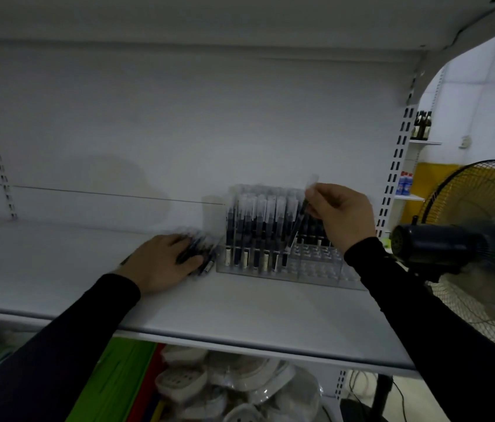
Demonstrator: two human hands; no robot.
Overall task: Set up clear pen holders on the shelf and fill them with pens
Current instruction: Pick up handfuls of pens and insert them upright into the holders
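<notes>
Pens (255, 226) stand upright in the left rows of a clear pen holder (316, 269) that sits on the white shelf (240, 306), toward its right end; the holder's right and front slots show bare plastic. Right hand (342, 213) hovers over the holder, its fingers (316, 197) pinching one pen (299, 220) near the clear cap, the pen tilted with its lower end down among the slots. Left hand (161, 261) rests on the shelf just left of the holder, fingers curled over a loose bundle of pens (202, 252) lying flat; motion blur hides how tightly they grip. Both arms wear dark sleeves. A standing fan (480, 239) is at the right, beyond the shelf's upright. Below the shelf lie white plastic dishes (240, 388).
</notes>
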